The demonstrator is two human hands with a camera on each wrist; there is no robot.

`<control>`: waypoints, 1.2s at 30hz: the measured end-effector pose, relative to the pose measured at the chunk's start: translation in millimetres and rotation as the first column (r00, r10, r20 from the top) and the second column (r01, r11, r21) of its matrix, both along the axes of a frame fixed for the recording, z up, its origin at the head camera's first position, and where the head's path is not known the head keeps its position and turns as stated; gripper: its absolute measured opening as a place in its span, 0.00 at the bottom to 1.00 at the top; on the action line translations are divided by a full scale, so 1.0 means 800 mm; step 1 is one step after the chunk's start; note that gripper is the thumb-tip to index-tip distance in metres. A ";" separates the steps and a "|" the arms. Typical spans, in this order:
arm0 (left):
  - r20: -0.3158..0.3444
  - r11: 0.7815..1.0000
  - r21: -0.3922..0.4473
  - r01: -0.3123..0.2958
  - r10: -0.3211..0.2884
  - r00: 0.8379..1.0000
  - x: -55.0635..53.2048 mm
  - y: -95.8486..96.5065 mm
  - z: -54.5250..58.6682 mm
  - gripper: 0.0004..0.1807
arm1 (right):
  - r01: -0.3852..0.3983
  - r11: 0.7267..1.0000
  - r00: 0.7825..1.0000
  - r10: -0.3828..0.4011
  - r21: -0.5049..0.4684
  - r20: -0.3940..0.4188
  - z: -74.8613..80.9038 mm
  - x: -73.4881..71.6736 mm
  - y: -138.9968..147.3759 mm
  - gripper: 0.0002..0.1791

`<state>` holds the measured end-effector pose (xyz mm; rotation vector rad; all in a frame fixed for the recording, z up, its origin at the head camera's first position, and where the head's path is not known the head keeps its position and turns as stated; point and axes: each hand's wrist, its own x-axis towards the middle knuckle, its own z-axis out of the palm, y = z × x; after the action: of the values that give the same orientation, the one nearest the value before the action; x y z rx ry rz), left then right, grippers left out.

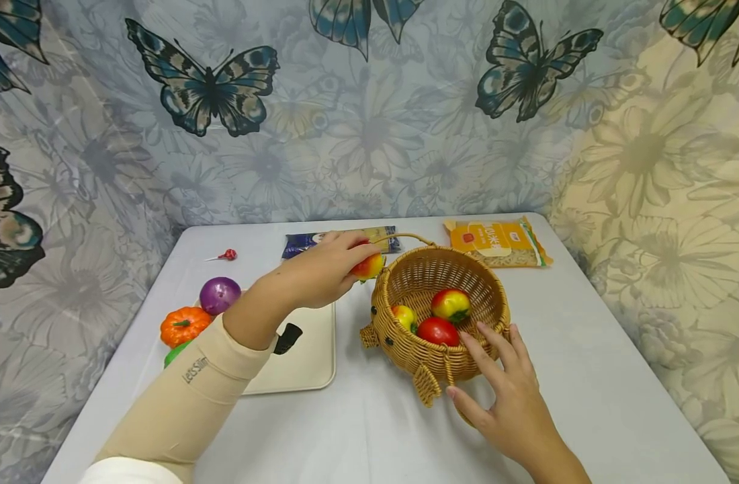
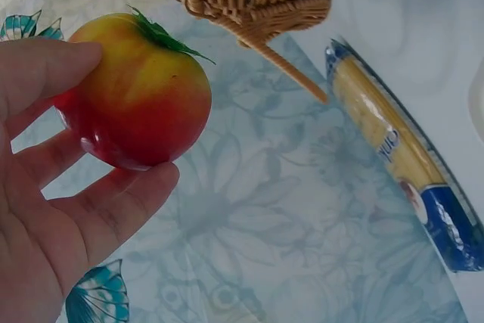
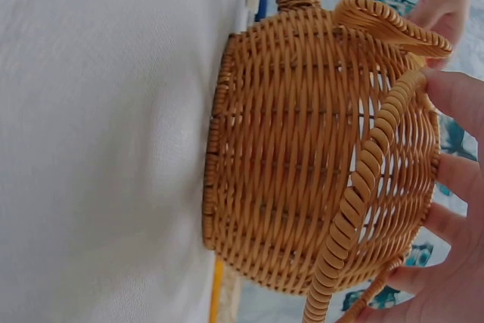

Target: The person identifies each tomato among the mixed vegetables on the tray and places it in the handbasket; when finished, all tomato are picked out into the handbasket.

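A red-and-yellow toy fruit with green leaves point(image 2: 140, 100) is held by my left hand point(image 1: 321, 269) between thumb and fingers. That hand is just left of the round wicker basket's rim point(image 1: 381, 286), above the table. Inside the basket lie a red-and-yellow fruit point(image 1: 451, 304), a smooth red one point(image 1: 437, 331) and a partly hidden yellow one point(image 1: 404, 316). My right hand point(image 1: 511, 396) rests on the basket's near right rim with its fingers extended. In the right wrist view, its thumb touches the wrapped wicker handle point(image 3: 367, 179), which hangs down outside.
A cream tray point(image 1: 312, 363) stands at left, partly behind my left arm. Around it are a purple onion-like vegetable point(image 1: 220, 295), an orange pumpkin point(image 1: 185, 325) and a green item point(image 1: 176, 353). A lollipop point(image 1: 227, 255), a pasta packet point(image 2: 401, 149) and an orange bag point(image 1: 496, 242) lie farther back.
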<state>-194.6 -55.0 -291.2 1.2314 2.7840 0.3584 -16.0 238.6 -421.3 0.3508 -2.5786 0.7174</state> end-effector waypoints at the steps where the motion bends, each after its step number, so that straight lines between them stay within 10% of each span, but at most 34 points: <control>1: -0.008 1.000 -0.001 0.008 -0.008 1.000 0.000 0.003 0.001 0.27 | -0.001 1.000 1.000 0.001 0.000 -0.001 0.000 0.000 0.000 0.47; 17: -0.034 0.994 -0.041 0.097 -0.098 0.995 0.006 0.056 0.010 0.30 | -0.002 1.000 1.000 0.002 -0.005 0.005 -0.001 0.000 0.001 0.48; 36: 0.017 0.963 -0.188 0.191 -0.191 0.981 -0.001 0.115 -0.028 0.33 | 0.018 1.000 1.000 -0.018 0.002 0.021 0.001 0.003 0.002 0.48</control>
<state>-195.3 36.6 -313.2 1.4356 2.5970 0.0761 -13.5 239.8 -420.2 0.3213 -2.5994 0.7161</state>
